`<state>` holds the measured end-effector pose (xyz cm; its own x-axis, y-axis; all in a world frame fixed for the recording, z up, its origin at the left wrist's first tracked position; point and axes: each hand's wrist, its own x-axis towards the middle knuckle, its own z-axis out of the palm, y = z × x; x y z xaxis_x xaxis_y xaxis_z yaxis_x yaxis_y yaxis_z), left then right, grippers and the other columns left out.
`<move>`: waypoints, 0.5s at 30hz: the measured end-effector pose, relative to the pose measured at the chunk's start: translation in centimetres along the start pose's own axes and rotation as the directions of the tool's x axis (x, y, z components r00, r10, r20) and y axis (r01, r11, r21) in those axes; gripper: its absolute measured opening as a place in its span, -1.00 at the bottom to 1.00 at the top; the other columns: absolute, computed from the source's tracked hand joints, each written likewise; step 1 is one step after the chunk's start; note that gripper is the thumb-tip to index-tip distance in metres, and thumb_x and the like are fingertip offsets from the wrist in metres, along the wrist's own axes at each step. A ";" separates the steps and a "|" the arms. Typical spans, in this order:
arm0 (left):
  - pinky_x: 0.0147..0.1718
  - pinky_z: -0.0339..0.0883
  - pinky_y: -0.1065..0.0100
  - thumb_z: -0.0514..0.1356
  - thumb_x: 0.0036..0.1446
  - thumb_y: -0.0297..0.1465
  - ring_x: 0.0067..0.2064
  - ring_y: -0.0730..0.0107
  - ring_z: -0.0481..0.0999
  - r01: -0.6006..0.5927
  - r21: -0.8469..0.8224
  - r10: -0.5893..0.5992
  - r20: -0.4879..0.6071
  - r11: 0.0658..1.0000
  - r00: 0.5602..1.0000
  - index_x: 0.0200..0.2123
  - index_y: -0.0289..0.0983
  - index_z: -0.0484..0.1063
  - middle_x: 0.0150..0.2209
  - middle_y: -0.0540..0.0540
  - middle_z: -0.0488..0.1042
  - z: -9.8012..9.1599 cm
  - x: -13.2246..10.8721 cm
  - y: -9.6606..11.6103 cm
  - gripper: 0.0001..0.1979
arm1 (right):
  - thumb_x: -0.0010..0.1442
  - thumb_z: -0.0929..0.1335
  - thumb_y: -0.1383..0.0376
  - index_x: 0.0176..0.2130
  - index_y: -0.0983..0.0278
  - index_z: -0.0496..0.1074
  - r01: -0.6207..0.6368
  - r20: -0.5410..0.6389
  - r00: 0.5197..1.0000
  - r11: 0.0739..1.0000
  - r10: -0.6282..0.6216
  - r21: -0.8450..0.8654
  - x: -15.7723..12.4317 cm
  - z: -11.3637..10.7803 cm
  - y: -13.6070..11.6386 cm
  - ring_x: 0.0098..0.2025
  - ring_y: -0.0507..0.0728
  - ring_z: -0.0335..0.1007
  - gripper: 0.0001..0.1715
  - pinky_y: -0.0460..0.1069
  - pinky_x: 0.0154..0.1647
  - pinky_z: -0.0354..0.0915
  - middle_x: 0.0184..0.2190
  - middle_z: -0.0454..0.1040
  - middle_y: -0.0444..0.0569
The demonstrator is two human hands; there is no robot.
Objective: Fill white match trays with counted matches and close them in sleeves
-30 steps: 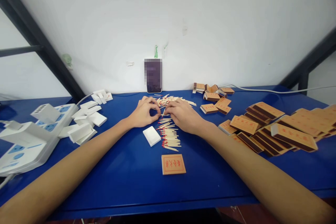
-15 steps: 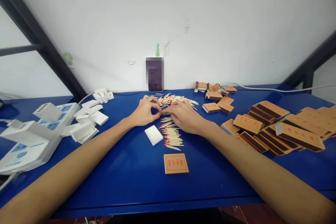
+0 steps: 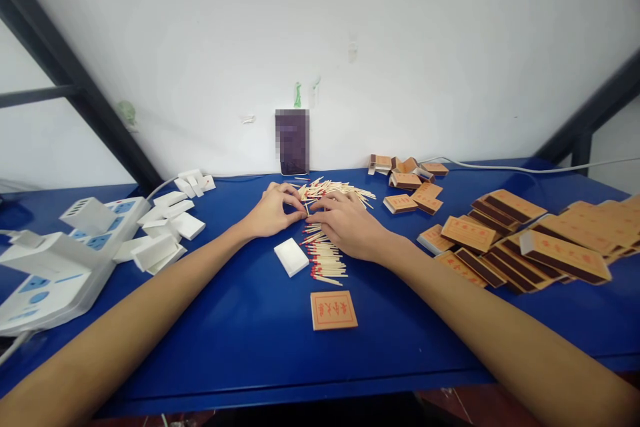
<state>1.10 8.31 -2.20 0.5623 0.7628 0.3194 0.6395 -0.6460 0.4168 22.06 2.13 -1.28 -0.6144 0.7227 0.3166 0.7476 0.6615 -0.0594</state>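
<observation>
My left hand (image 3: 276, 211) has its thumb and forefinger pinched together, with a thin match (image 3: 307, 211) at the fingertips. From the other side my right hand (image 3: 349, 221) meets it, its bent thumb and forefinger at the same match. Behind the hands lies a loose heap of matches (image 3: 334, 188). In front, a column of matches (image 3: 326, 260) runs toward me, red heads mostly to the left; my right hand hides its far end. Beside that column rests a white matchbox tray (image 3: 291, 257), and nearer me a closed-looking orange matchbox (image 3: 334, 310) lies flat.
White matchbox trays (image 3: 190, 225) are scattered at the left, next to a power strip (image 3: 107, 240) with chargers. Orange matchboxes (image 3: 469, 233) pile up on the right, with several sleeves (image 3: 406, 180) at the back. A dark blurred-out device (image 3: 293, 143) leans on the wall.
My right hand's fingers have opened slightly and shifted at the fingertips, and a match now shows there. The whole view has shifted slightly; the boxes and trays lie as before.
</observation>
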 end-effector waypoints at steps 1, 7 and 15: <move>0.12 0.13 -0.01 0.30 0.12 -0.27 0.02 0.14 0.32 0.001 0.003 -0.001 0.000 1.000 1.000 -0.35 -0.14 0.62 -0.08 -0.07 0.45 0.0 0.0 0.0 -0.89 | 0.33 0.19 0.39 -0.05 0.22 0.56 -0.021 -0.013 1.000 0.999 0.021 -0.025 0.0 0.0 0.1 0.12 0.29 0.23 -0.60 0.23 0.07 0.04 0.03 0.51 0.05; 0.10 0.14 -0.02 0.30 0.10 -0.29 0.02 0.14 0.31 -0.016 0.020 0.016 0.008 1.000 1.000 -0.35 -0.13 0.62 -0.08 -0.07 0.44 -0.1 -0.2 0.4 -0.91 | 0.29 0.20 0.41 -0.02 0.32 0.52 -0.118 -0.095 0.989 0.992 0.114 -0.043 -0.1 -0.1 1.1 0.09 0.29 0.27 -0.61 0.17 0.03 0.13 0.00 0.52 0.14; 0.17 0.03 -0.06 0.27 0.11 -0.30 0.10 0.10 0.25 -0.084 0.021 0.082 0.065 0.996 0.995 -0.41 -0.14 0.59 -0.03 -0.05 0.42 -0.8 -0.8 1.7 -0.89 | 0.26 0.22 0.45 0.05 0.32 0.45 0.001 -0.035 0.999 0.990 0.004 0.138 -0.5 -0.6 0.4 -0.01 0.21 0.38 -0.58 0.12 0.05 0.20 -0.11 0.56 0.09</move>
<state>1.31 6.58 -1.08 0.6457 0.7035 0.2968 0.6010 -0.7080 0.3709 22.85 1.89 -0.87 -0.6022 0.7180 0.3490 0.7052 0.6833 -0.1890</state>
